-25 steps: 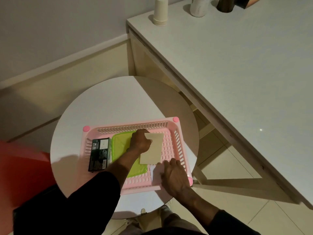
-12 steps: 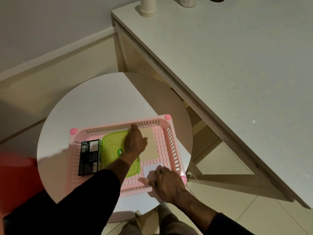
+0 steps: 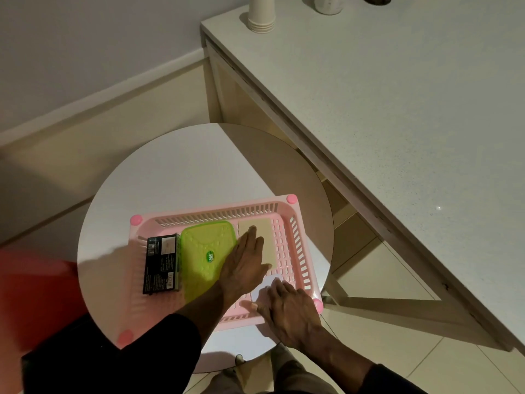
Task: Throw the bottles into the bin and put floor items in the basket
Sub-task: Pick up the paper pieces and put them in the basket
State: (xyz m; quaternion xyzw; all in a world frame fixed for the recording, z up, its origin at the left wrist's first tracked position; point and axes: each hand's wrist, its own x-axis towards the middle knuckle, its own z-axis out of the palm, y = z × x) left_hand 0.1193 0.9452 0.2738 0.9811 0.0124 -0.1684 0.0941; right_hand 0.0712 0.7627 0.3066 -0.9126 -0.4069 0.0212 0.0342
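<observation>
A pink slotted basket (image 3: 298,240) sits on a round white table (image 3: 176,177). Inside it lie a black box (image 3: 162,264), a green plastic lid (image 3: 203,251), a beige card (image 3: 267,237) and a small white piece (image 3: 267,282). My left hand (image 3: 244,263) lies flat, fingers spread, across the edge of the green lid and the beige card. My right hand (image 3: 287,308) rests at the basket's near right corner, its fingertips on the white piece. No bottle or bin is in view.
A long white counter (image 3: 383,109) runs along the right, with a stack of paper cups (image 3: 261,12) and a pale jar (image 3: 328,4) at its far end. Something red (image 3: 34,285) sits low on the left. Tiled floor (image 3: 460,362) lies below.
My left hand let go of the beige card, which now lies flat in the basket, and has flattened on top of it. My right hand stays at the basket's near right corner.
</observation>
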